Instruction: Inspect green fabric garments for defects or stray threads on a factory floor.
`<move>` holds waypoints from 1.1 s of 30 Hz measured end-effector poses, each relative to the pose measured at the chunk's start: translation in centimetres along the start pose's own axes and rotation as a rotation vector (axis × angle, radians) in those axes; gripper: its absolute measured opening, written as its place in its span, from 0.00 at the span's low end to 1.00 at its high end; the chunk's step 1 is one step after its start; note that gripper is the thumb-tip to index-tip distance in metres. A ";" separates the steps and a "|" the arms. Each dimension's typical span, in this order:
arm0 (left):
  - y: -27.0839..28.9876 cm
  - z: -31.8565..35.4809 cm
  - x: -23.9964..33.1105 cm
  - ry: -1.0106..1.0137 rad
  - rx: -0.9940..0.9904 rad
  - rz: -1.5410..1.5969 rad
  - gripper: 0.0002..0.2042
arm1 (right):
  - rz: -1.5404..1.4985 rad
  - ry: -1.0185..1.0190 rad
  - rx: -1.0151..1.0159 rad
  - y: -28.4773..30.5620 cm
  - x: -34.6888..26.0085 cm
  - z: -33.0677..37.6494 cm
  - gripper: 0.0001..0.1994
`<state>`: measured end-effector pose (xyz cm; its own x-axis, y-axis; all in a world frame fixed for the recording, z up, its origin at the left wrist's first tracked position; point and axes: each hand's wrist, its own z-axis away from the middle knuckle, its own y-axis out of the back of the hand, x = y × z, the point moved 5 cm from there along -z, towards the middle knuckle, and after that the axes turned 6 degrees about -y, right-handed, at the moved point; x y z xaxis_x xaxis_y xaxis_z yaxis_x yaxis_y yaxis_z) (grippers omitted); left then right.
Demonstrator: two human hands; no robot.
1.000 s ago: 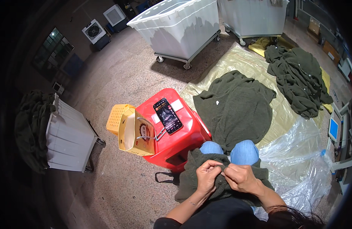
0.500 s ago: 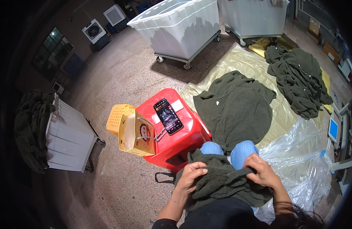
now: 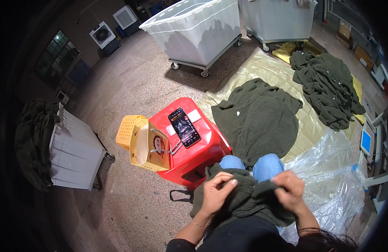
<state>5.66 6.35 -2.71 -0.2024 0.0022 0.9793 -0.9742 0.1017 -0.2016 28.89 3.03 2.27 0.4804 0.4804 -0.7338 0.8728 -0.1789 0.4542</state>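
Note:
A dark green knit garment (image 3: pixel 238 201) lies bunched across my lap, over my jeans. My left hand (image 3: pixel 217 191) pinches a fold of it near its left side, thumb against curled fingers. On the other side my right hand (image 3: pixel 289 190), slightly blurred, grips the garment's edge and holds it raised. Beyond my knees, another dark green garment (image 3: pixel 259 119) is spread on the yellowish plastic sheet (image 3: pixel 244 69), with a small white bit on it.
A red stool (image 3: pixel 189 157) on my left bears a phone (image 3: pixel 184 127) and a looped metal tool (image 3: pixel 176 148). Beside it stand a yellow box (image 3: pixel 145 147) and yellow basket (image 3: pixel 128 129). Wheeled bins (image 3: pixel 202 38) stand ahead, another (image 3: pixel 74 151) far left. More dark green garments (image 3: pixel 326 88) lie piled right.
My left hand has moved slightly right and up on the garment. My right hand has shifted a little, lifting the garment's edge between its fingers.

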 end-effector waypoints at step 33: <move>-0.8 1.3 0.0 -0.083 -0.281 -0.190 0.06 | -0.073 0.046 -0.508 -6.0 -1.0 -0.9 0.14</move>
<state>6.31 5.00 -2.60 -0.0391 -0.1231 0.9916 -0.9321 0.3620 0.0082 23.08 4.36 0.76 0.4052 0.5151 -0.7554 0.7464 0.2907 0.5986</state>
